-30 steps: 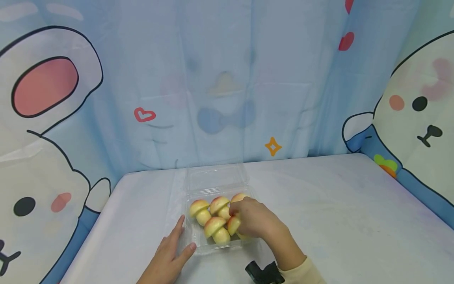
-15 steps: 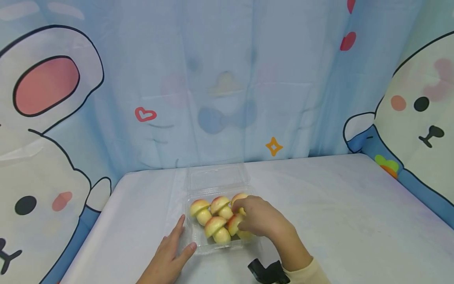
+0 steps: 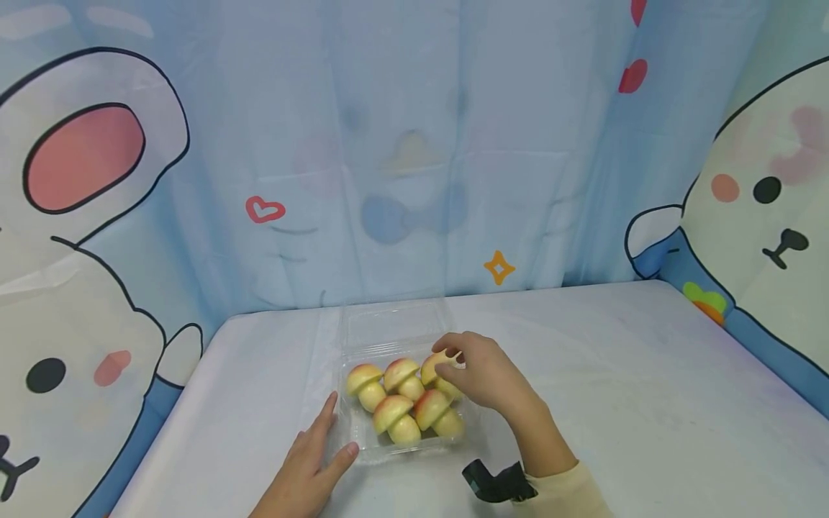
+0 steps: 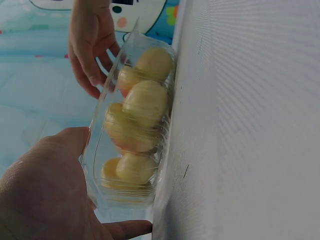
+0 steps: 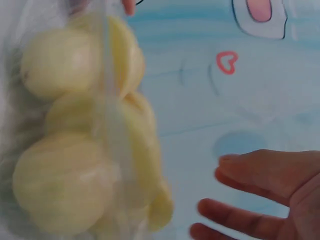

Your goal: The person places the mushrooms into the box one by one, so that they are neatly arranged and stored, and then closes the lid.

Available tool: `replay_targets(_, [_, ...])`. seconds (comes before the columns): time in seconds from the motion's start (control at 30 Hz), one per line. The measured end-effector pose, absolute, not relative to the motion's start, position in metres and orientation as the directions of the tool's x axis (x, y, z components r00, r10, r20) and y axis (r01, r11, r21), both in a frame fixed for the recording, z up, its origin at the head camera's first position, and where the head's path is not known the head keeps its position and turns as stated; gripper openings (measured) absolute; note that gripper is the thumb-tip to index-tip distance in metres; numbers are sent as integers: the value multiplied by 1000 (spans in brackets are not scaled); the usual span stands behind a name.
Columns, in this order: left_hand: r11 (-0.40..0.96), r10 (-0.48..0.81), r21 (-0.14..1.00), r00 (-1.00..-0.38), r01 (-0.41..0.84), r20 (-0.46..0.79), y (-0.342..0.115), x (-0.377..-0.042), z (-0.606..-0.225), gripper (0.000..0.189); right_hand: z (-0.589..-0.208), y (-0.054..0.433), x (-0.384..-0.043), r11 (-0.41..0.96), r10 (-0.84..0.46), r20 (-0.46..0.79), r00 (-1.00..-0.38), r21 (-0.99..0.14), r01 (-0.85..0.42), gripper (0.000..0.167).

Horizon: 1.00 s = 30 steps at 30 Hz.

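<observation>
A clear plastic clamshell box [image 3: 378, 455] lies with its lid [image 3: 396, 324] folded back on the table. Inside sit several yellow mushroom-shaped pieces, such as the front right mushroom piece [image 3: 447, 423], their caps blushed red. My left hand [image 3: 309, 460] rests by the box's left front corner, fingers straight and thumb spread; in the left wrist view the hand [image 4: 50, 185] is against the box wall. My right hand [image 3: 487, 370] hovers over the back right mushroom piece [image 3: 430, 372], partly hiding it. Its fingers are loosely bent, and the right wrist view shows nothing in this hand [image 5: 270, 195].
A white cloth covers the table [image 3: 622, 374]. Behind it hangs a blue curtain [image 3: 531, 144] with cartoon animals printed on it. A black wrist camera mount [image 3: 499, 483] sits at my right cuff.
My right hand has risen from the front right mushroom piece and moved back over the rear right one, leaving the front piece in full view. The left hand and the box keep still.
</observation>
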<state>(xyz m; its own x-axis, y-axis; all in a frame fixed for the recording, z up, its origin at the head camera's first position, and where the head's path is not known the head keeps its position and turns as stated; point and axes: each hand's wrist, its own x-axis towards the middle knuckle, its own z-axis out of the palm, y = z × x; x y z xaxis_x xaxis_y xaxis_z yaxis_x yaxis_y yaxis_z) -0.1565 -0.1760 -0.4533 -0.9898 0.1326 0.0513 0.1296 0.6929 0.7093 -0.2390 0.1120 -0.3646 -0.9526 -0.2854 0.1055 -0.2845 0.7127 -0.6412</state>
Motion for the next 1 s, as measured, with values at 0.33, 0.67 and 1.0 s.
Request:
replay_targets(0.33, [700, 120, 705, -992, 115, 42, -178, -155, -454, 79, -395, 138, -265, 629, -100, 199, -975, -747, -217, 31])
replay_targets(0.67, [688, 124, 718, -992, 106, 27, -177, -157, -455, 80, -440, 144, -290, 92, -110, -177, -978, -982, 168, 56])
replay_targets(1.0, [680, 132, 724, -991, 113, 30, -178, -158, -454, 79, -452, 146, -298, -152, -265, -93, -960, -979, 137, 63])
